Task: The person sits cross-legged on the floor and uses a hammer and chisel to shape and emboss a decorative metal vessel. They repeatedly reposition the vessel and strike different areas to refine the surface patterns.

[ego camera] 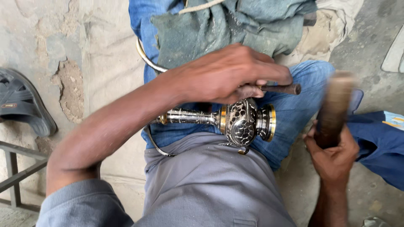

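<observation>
two hands work in the head view — the left hand (227, 73) grips a dark metal punch (281, 88) over an engraved metal vessel (235, 120) lying across the lap; the right hand (334, 153) clasps a blurred wooden mallet (334, 107). much of the belly already bears pattern — the rest is hidden.

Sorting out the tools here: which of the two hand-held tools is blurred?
The thick wooden mallet in the right hand; the thin metal punch under the left hand looks sharp.
</observation>
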